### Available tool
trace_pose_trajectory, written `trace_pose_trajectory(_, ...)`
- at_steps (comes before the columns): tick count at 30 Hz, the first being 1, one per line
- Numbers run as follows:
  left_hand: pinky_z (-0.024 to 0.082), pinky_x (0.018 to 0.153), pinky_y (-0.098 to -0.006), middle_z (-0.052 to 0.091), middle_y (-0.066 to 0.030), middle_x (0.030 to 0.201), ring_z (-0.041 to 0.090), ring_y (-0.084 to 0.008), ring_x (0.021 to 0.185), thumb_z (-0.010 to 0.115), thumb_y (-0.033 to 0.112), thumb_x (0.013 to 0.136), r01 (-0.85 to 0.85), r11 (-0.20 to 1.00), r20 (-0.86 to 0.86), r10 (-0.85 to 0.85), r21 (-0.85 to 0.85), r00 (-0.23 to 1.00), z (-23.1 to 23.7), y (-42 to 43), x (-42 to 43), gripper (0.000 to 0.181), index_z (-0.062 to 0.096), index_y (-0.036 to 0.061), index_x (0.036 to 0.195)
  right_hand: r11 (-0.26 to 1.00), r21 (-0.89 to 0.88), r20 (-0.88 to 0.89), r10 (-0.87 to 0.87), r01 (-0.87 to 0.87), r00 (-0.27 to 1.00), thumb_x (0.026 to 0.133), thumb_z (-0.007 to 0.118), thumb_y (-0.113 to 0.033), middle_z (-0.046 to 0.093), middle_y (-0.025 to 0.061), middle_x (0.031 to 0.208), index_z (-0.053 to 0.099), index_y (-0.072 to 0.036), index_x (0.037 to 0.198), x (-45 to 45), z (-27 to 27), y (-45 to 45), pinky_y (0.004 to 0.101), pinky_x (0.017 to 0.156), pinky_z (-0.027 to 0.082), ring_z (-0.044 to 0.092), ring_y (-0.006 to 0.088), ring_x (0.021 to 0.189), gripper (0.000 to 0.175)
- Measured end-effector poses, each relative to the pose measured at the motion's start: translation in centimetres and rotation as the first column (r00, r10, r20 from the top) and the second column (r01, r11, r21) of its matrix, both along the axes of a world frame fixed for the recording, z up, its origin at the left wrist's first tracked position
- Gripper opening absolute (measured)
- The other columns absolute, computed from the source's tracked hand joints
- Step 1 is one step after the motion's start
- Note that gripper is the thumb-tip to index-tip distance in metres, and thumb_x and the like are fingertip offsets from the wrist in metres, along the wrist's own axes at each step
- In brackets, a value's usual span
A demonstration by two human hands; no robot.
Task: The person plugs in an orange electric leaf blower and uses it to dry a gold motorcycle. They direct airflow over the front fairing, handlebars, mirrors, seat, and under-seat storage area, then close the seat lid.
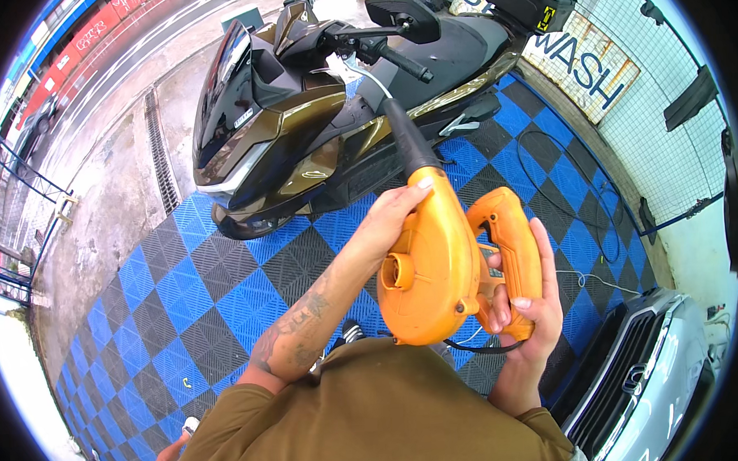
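Observation:
An orange handheld electric blower with a black rubber nozzle is in both my hands. My left hand clasps the housing just below the nozzle, thumb on top. Fingers of my right hand wrap around the rear handle. Whether a finger presses the trigger cannot be told. Ahead of me stands a bronze and black scooter, and the nozzle points up toward its handlebar area. In this view the nozzle tip overlaps the pale front lever; contact is unclear.
Blue and black interlocking floor tiles lie underfoot. A silver car's front is close at my right. A black hose and a pale cord lie on the tiles. Another person's arm shows at lower left. A drain grate crosses the concrete.

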State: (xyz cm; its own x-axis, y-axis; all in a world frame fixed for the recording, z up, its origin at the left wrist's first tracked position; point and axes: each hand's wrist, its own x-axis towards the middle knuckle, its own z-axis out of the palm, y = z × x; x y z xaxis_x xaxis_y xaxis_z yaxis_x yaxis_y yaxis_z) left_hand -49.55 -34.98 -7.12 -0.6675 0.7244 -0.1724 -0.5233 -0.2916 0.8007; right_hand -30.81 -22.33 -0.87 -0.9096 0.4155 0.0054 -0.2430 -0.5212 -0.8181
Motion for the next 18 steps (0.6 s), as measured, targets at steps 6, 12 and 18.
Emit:
trace_pose_trajectory(6, 0.055, 0.07, -0.0277, 0.071, -0.0075, 0.086, 0.068, -0.0146, 0.071, 0.059, 0.04, 0.097, -0.175, 0.98, -0.018, 0.174, -0.098, 0.985, 1.5, -0.3, -1.4, 0.04, 0.067, 0.0, 0.099, 0.977, -0.072, -0.039, 0.198, -0.2, 0.98, 0.07, 0.055, 0.0, 0.054, 0.0254, 0.119, 0.015, -0.007, 0.157, -3.6, -0.7, 3.5, 0.0284, 0.051, 0.051, 0.059, 0.0171, 0.056, 0.096)
trace_pose_trajectory(12, 0.055, 0.071, -0.0274, 0.071, -0.0083, 0.087, 0.068, -0.0149, 0.073, 0.058, 0.039, 0.097, -0.336, 0.939, -0.004, 0.337, -0.076, 0.941, 2.7, 2.7, -1.4, 0.042, 0.066, -0.0015, 0.099, 0.938, -0.114, -0.042, 0.324, -0.327, 0.945, 0.072, 0.055, 0.0, 0.055, 0.0242, 0.119, 0.018, -0.007, 0.156, -6.6, 1.0, 8.8, 0.0287, 0.054, 0.052, 0.059, 0.0168, 0.057, 0.093)
trace_pose_trajectory(18, 0.054, 0.071, -0.0266, 0.07, -0.0068, 0.086, 0.067, -0.0136, 0.073, 0.058, 0.042, 0.097, -0.344, 0.936, -0.109, 0.335, -0.072, 0.936, 3.1, 6.4, -2.0, 0.043, 0.066, -0.0002, 0.099, 0.949, 0.048, -0.084, 0.315, -0.312, 0.945, 0.071, 0.055, 0.0, 0.055, 0.0238, 0.12, 0.017, -0.007, 0.156, -5.6, 0.9, 11.4, 0.0294, 0.054, 0.051, 0.059, 0.0164, 0.058, 0.094)
